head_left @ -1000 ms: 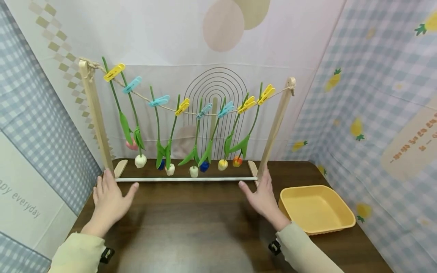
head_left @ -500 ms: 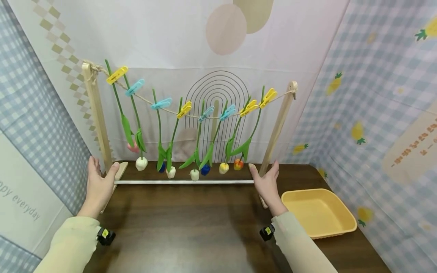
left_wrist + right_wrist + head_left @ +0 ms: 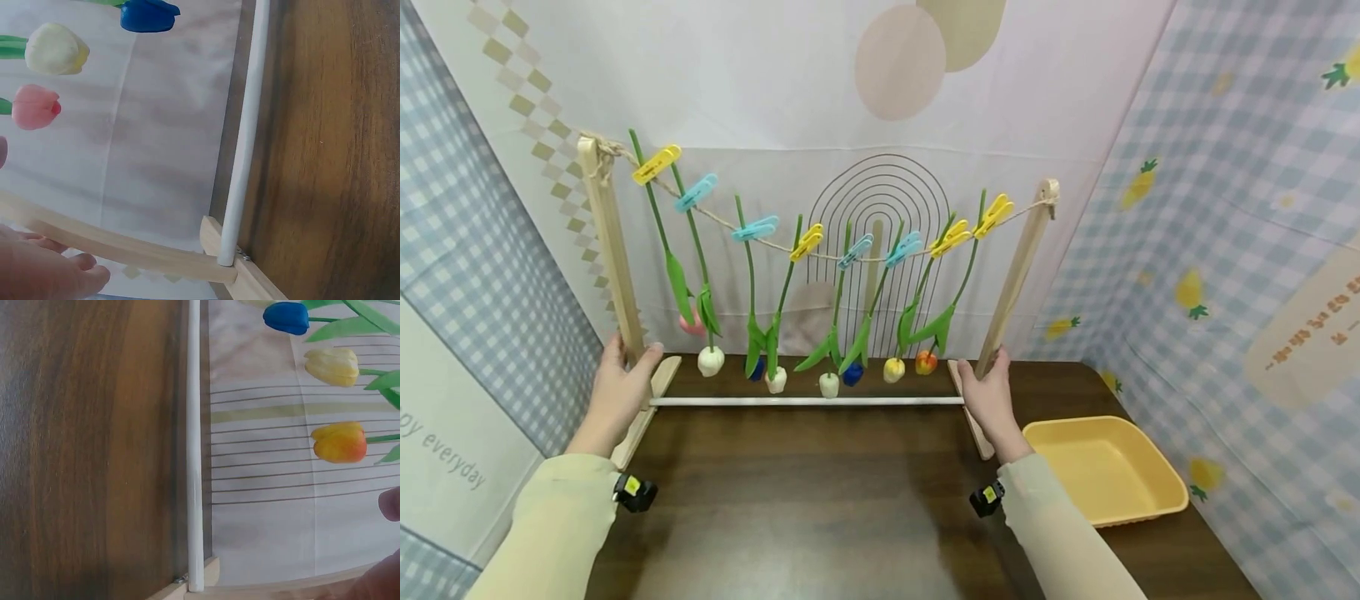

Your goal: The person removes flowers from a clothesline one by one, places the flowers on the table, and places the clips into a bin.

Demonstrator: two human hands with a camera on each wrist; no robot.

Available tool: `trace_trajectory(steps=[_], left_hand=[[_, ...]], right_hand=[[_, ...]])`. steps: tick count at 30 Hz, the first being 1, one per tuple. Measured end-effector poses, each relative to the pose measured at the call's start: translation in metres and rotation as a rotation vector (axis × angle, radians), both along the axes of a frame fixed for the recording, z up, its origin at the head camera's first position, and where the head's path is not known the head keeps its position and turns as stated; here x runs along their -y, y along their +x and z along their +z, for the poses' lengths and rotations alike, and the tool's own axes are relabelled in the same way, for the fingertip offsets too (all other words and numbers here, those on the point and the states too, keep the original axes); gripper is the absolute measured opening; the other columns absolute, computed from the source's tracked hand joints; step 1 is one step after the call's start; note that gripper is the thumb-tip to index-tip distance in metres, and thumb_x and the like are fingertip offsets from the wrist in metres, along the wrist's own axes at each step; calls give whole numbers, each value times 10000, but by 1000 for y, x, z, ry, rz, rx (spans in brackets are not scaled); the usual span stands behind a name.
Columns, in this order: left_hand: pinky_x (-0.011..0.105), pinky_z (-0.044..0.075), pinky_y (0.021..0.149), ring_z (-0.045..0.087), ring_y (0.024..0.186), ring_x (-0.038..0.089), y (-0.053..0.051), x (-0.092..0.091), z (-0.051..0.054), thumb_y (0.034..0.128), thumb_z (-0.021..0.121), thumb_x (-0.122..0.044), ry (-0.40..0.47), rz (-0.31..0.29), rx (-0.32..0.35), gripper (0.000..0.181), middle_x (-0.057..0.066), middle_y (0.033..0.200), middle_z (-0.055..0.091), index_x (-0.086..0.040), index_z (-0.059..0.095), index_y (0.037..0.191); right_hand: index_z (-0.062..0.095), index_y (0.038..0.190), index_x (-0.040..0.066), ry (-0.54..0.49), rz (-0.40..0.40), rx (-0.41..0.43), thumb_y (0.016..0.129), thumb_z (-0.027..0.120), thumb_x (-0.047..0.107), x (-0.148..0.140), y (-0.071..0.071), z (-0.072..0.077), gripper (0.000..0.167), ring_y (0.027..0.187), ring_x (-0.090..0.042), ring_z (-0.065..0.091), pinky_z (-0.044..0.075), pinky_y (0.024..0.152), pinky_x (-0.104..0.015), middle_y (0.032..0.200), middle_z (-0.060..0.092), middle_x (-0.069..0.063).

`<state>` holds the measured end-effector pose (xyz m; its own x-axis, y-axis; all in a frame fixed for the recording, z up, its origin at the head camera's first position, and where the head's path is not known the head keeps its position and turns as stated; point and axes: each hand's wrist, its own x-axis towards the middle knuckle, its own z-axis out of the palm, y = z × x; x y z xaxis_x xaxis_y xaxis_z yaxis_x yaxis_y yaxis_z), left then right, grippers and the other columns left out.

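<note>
A wooden rack stands on the table, its left post (image 3: pixel 612 250) and right post (image 3: pixel 1017 279) joined low down by a white rod (image 3: pixel 805 402). My left hand (image 3: pixel 617 392) holds the left post near its base, thumb on the inner side. Likewise my right hand (image 3: pixel 991 400) grips the lower right post. Between the post tops sags a twine (image 3: pixel 718 221). Yellow clothespins (image 3: pixel 657 165) and blue clothespins (image 3: pixel 756 229) pin several artificial tulips on it, heads down, among them a white tulip (image 3: pixel 711 361), a pink tulip (image 3: pixel 35 107) and an orange tulip (image 3: pixel 339 442).
A yellow plastic basin (image 3: pixel 1105 471) sits on the brown wooden table (image 3: pixel 805 517) to the right of the rack. A printed cloth (image 3: pixel 760 75) hangs close behind the rack, and checked cloths (image 3: pixel 1217 167) flank both sides.
My hands were spread open in front of the post bases. They have moved outward and come round the posts, thumbs inside. The tulips still hang in the same order.
</note>
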<state>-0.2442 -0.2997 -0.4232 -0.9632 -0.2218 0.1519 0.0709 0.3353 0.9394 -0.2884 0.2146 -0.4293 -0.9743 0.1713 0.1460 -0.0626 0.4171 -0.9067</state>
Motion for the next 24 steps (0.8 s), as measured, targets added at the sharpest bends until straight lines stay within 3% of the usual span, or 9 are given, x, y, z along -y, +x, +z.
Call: trace_trajectory(steps=[5, 12, 18, 24], left_hand=[[596, 335, 932, 346, 1248, 452, -2, 1, -1, 985, 388, -538, -74, 37, 17, 744, 307, 1396, 342, 23, 242, 1452], [619, 332, 927, 342, 1230, 489, -2, 4, 0, 1009, 309, -510, -123, 42, 26, 741, 359, 1389, 314, 87, 232, 1442], [650, 318, 926, 330, 1229, 545, -1, 4, 0, 1005, 273, -530, -204, 48, 50, 742, 403, 1348, 317, 102, 233, 1391], [662, 311, 916, 323, 1225, 571, -7, 5, -3, 1003, 259, -540, -251, 63, 40, 741, 417, 1328, 323, 117, 247, 1347]], right_hand=[[54, 1523, 92, -14, 17, 15, 980, 533, 379, -3, -3, 0, 779, 1353, -372, 304, 315, 1061, -529, 1480, 249, -234], [98, 1517, 61, -1, -8, 13, 982, 550, 302, -7, -7, 2, 741, 1278, -395, 393, 372, 1009, -532, 1442, 323, -244], [127, 1504, 45, 18, -2, -4, 972, 567, 327, -8, -6, 2, 745, 1267, -388, 400, 377, 1005, -525, 1425, 300, -242], [188, 1487, 17, 91, -23, -75, 966, 576, 329, -10, -16, -2, 720, 1187, -397, 466, 407, 966, -526, 1350, 365, -261]])
